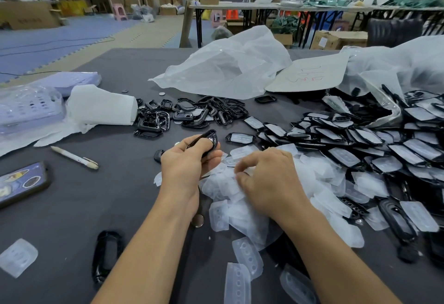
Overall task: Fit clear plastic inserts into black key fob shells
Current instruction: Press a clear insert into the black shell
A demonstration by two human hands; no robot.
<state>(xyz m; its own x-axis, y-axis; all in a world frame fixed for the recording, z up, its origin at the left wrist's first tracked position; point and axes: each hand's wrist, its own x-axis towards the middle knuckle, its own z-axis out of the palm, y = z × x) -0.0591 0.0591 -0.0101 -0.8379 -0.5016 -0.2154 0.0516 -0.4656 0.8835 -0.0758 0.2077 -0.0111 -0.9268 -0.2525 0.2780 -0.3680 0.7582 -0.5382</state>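
My left hand (186, 159) grips a black key fob shell (211, 139) and holds it above the grey table (72, 207). My right hand (266, 178) reaches into a heap of clear plastic inserts (221, 188) just right of it; thumb and fingers are curled and pinch at an insert on top of the heap. A pile of empty black shells (189, 111) lies behind the hands. To the right spreads a large pile of shells with inserts in them (384, 150).
A phone (21, 183) and a pen (74, 157) lie at the left, with a lone shell (105, 253) and a loose insert (18, 256) near the front. White plastic bags (228, 68) and purple trays (31, 109) fill the back. A coin cell (197, 220) sits by my left wrist.
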